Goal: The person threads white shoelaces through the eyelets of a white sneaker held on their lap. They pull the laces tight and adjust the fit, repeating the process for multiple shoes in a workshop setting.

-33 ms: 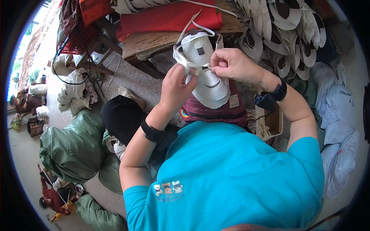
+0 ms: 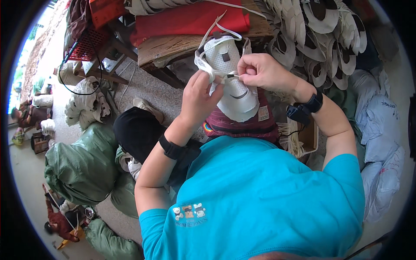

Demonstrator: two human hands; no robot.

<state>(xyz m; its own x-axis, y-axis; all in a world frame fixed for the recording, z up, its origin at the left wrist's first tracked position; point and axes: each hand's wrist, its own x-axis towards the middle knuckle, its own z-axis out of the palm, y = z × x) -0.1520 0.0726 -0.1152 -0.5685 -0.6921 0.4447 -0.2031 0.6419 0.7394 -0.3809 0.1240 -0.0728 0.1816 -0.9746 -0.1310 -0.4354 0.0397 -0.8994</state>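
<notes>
I hold a white mesh shoe upper [image 2: 229, 93] in front of my chest, above a dark red striped cloth [image 2: 242, 123] on my lap. My left hand [image 2: 201, 97] grips the upper's left edge and a white strap [image 2: 208, 69]. My right hand [image 2: 264, 73] pinches a thin strap end with a small dark tip [image 2: 232, 76] against the upper's middle. More white strap loops stick up from its top. Both wrists wear black bands.
A heap of white shoe uppers [image 2: 320, 39] lies at the top right. Ahead is a wooden bench [image 2: 173, 45] with red cloth [image 2: 186, 21]. Green sacks [image 2: 82, 164] sit on the floor at left, pale blue bags [image 2: 377, 125] at right, and a small box [image 2: 310, 136] by my right elbow.
</notes>
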